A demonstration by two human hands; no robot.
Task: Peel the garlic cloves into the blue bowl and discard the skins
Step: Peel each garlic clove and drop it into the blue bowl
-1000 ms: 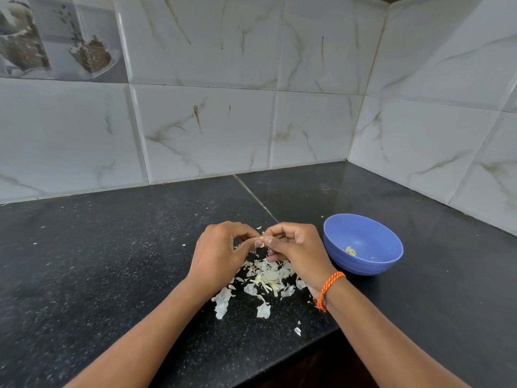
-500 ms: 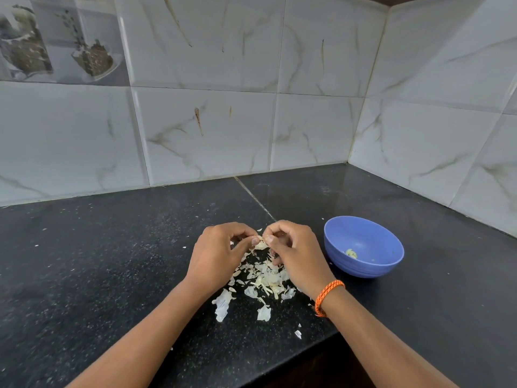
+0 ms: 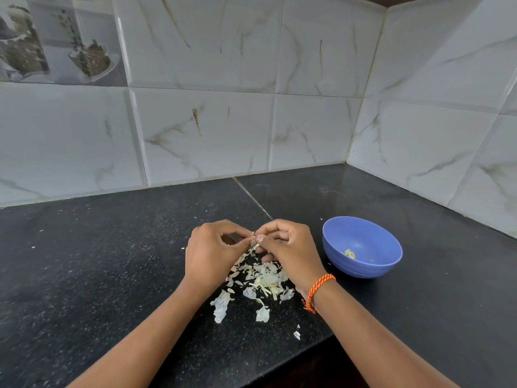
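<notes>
left hand (image 3: 209,253) and right hand (image 3: 291,250) meet fingertip to fingertip above a speckled black granite counter (image 3: 98,261); both pinch one small garlic clove (image 3: 254,237) with curled fingers, the clove mostly hidden; beneath them a loose heap of thin, papery, off-white garlic skins (image 3: 260,281) lies on the stone; a round, smooth blue bowl (image 3: 363,270) stands near, on the right hand's side, holding a pale peeled piece (image 3: 349,254); a braided orange wristband (image 3: 317,292) circles the right wrist; glossy marble-veined wall tiles (image 3: 209,130) rise behind.
</notes>
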